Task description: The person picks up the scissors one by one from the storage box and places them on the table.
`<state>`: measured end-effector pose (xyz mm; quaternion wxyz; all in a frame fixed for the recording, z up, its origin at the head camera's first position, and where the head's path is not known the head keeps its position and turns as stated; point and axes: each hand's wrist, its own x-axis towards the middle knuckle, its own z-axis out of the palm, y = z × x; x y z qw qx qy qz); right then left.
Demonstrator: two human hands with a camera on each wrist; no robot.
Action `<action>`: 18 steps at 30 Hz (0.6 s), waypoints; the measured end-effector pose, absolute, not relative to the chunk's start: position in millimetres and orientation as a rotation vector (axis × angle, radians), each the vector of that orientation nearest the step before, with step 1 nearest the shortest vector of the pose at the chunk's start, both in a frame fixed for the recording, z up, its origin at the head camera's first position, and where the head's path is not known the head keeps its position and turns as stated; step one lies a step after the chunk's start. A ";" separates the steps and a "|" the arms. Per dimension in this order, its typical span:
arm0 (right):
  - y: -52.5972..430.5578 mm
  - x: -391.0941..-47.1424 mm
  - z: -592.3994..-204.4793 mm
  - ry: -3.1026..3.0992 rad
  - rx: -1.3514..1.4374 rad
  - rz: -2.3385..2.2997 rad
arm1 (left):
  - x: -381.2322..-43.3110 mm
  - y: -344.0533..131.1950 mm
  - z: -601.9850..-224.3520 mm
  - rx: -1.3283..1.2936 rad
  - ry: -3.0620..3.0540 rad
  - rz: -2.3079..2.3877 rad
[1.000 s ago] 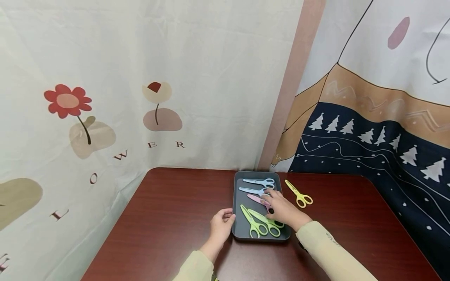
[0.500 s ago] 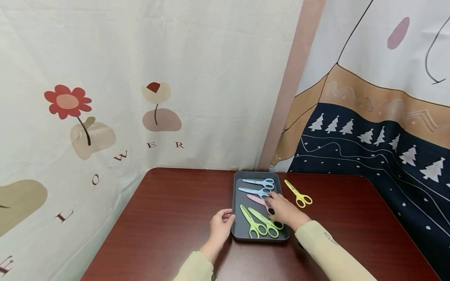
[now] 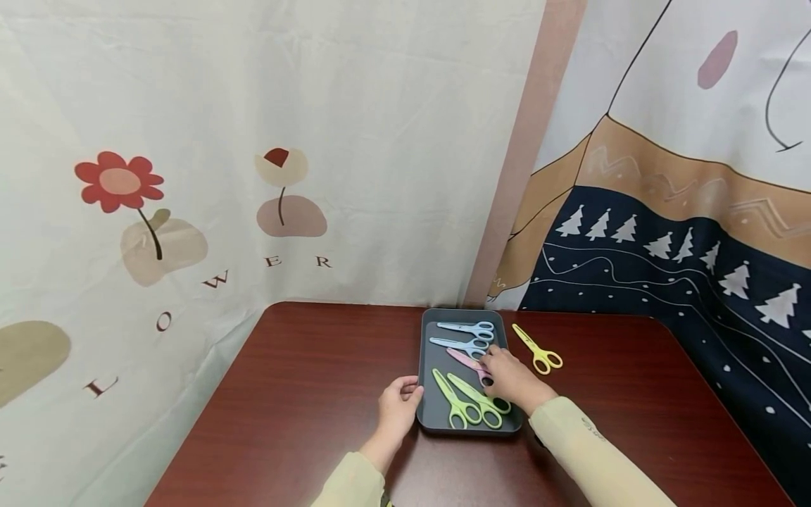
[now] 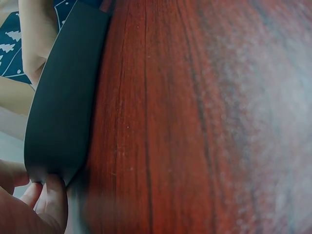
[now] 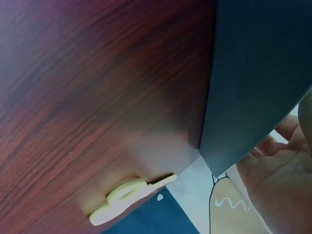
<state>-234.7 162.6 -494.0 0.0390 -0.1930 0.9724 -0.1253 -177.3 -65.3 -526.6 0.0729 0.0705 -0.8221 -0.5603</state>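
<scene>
A dark grey tray [image 3: 426, 401] stands on the table, holding several pairs of scissors. My left hand [image 3: 398, 408] grips its left rim; in the left wrist view, fingertips [image 4: 54, 200] press the outer wall. Over the tray's right side reaches my right hand [image 3: 510, 380], its fingers curled on the handle of the pink scissors [image 3: 462, 358]. Part of that handle is hidden under the hand. Two blue scissors [image 3: 465, 329] lie at the far end. Nearer me are green scissors [image 3: 453, 398] and a second green pair [image 3: 472, 394], partly overlapping at the handles.
Yellow scissors [image 3: 537, 350] lie on the brown table [image 3: 304, 401], just right of the tray; the right wrist view shows these yellow scissors [image 5: 126, 195] near the table edge. A printed curtain [image 3: 393, 176] hangs behind the table.
My right hand has drawn back slightly from the blue scissors onto the pink handle, and the pink scissors have shifted a little. My left hand stays on the tray rim.
</scene>
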 end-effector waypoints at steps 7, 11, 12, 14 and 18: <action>162.6 -234.8 -493.0 2.969 -0.587 -0.423 | -178.3 -65.0 -528.5 0.209 -2.468 -1.692; 163.2 -235.6 -494.8 2.975 -0.595 -0.411 | -179.1 -63.9 -529.3 0.216 -2.459 -1.702; 163.4 -235.9 -495.4 2.977 -0.597 -0.411 | -179.3 -63.6 -529.3 0.217 -2.458 -1.701; 163.5 -236.3 -496.0 2.982 -0.603 -0.415 | -179.5 -63.1 -529.4 0.217 -2.457 -1.699; 163.4 -237.0 -496.7 2.995 -0.601 -0.420 | -180.0 -62.2 -529.7 0.221 -2.459 -1.697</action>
